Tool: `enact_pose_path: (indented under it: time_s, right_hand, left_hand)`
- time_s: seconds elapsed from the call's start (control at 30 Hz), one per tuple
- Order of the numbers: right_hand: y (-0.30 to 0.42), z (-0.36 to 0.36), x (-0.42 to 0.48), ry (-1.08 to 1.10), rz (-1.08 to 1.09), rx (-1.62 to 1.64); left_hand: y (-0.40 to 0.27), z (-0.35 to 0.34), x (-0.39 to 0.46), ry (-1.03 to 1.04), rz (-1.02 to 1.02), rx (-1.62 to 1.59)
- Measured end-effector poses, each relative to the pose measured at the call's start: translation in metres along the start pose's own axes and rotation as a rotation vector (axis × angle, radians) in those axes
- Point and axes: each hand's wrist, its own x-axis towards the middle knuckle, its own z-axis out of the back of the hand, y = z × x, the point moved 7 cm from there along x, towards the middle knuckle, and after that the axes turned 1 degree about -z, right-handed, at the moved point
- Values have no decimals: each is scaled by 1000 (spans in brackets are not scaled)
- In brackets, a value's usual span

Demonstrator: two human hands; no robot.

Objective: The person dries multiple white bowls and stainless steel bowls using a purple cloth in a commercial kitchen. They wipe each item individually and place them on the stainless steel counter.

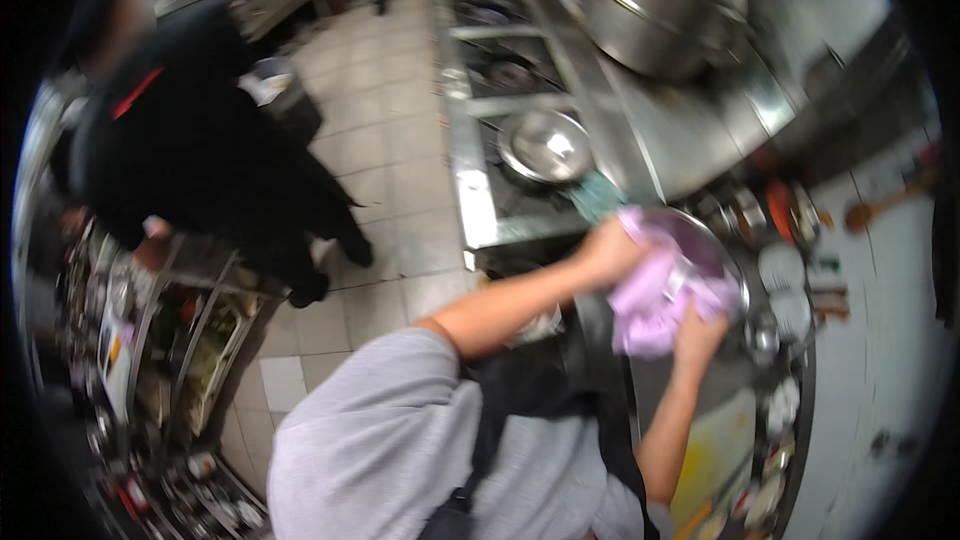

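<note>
A large round metal bowl or pot (739, 270) stands on the counter before me, its rim curving behind a pink-lilac cloth (649, 307). My left hand (619, 247) grips the cloth at the upper left, near the stove's end. Lower down on the right, my right hand (701, 330) holds another part of the same cloth, close to the bowl's rim. The fabric hangs in folds between both hands and covers part of the bowl. Motion blur hides most of my fingers, and a small pale patch in the cloth's middle is too blurred to name.
A gas range (491, 75) runs ahead, bearing a shiny metal bowl (546, 146) beside a green cloth (596, 195). Large steel pots (660, 15) stand behind it. Stacked white bowls (784, 292) and a cutting board (712, 450) lie rightward. A person in black (195, 135) stands left.
</note>
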Motion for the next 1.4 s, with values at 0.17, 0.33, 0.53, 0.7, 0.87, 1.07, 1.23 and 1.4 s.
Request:
enact_pose_path:
  time_s: [0.17,0.33,0.53,0.7,0.87,1.07,1.23,1.4]
  right_hand:
    - [23,-24,-8,312,-18,-746]
    - [20,7,-2,33,-59,-242]
    - [-4,7,3,-315,-185,282]
    - [-5,13,-1,-252,-131,277]
    - [7,36,-7,-52,18,-389]
    - [9,40,-7,-189,-76,27]
    - [-8,26,-2,-352,-180,339]
    - [-35,35,-2,-194,-147,106]
  left_hand:
    - [-59,-14,1,252,-983,799]
    - [-69,-3,26,-14,-636,368]
    - [-22,-78,-16,-97,229,-589]
    - [-25,-89,-13,68,161,-678]
    - [-95,-25,28,59,-606,529]
    - [-74,-31,33,-62,-476,75]
    - [-28,-95,-20,-5,129,-606]
    - [-13,-90,-4,169,117,-317]
